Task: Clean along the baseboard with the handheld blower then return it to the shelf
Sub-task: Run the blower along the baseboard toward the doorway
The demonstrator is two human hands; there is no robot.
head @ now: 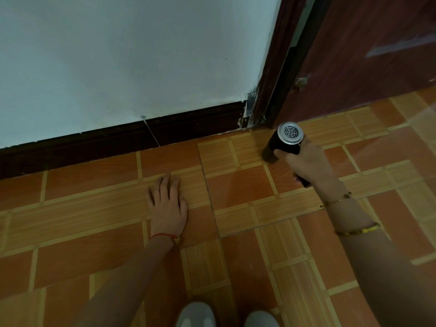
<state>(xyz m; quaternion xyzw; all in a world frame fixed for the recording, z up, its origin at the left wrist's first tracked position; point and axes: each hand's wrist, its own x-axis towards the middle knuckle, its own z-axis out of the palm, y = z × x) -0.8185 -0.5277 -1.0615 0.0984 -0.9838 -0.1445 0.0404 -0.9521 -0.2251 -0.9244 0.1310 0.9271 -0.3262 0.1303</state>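
The handheld blower [282,143] is a black cylinder with a silver grille at its rear end, which faces me. My right hand [306,165] is shut on its handle, and the nozzle points down and left at the floor, near the right end of the baseboard. The dark brown baseboard [118,142] runs along the foot of the white wall from the left edge to the door frame. My left hand [168,206] lies flat on the tiled floor, fingers apart, a short way in front of the baseboard. No shelf is in view.
A dark red door frame [271,86] and door [365,55] stand at the right, past the baseboard's end. The floor [236,192] is orange and wood-pattern tile. Two grey shoe tips [195,315] show at the bottom edge.
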